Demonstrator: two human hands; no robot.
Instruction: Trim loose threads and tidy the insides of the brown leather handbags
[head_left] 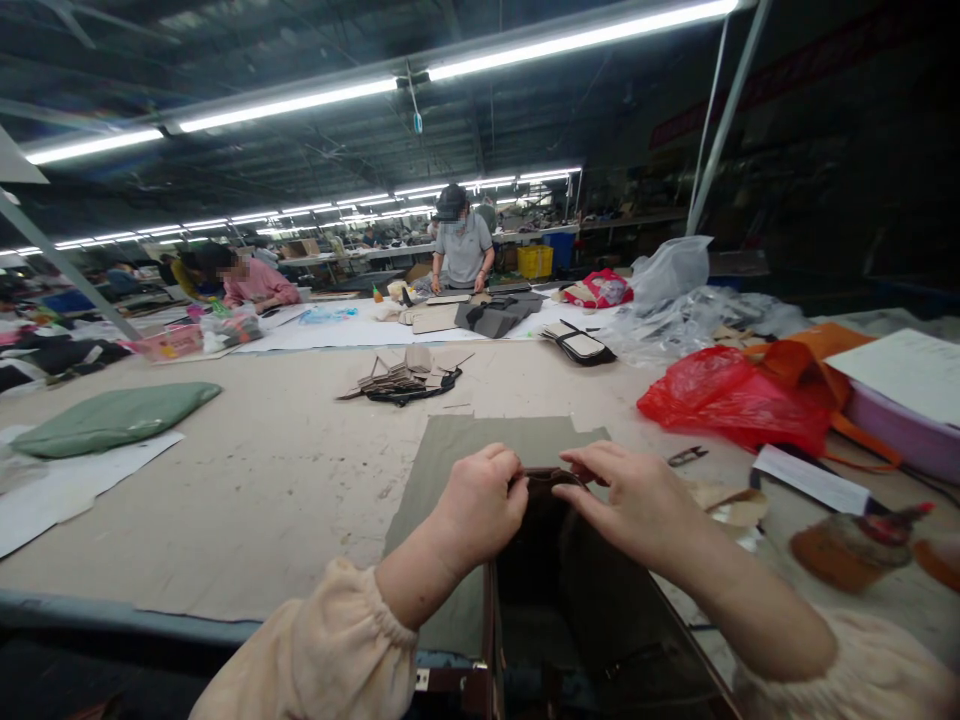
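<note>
Factory worktable (262,480) carries an olive cloth (480,440) at centre. Left hand (480,505) and right hand (630,500) both pinch a dark bag's rim (551,478), fingers closed on it. Red plastic bag (720,400) lies at two o'clock.

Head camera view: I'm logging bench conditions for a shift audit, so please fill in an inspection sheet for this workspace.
Surface: long pale table, scuffed, with an olive fabric sheet in front.
Job's things: dark open bag, top edge pinched by both hands.
Clutter: red plastic bag, orange bag, small snips, card pieces, green cushion.
Hands: left hand and right hand both closed on the bag rim.
Cables: nothing seen.
Surroundings: people at farther tables, strip lights overhead.
</note>
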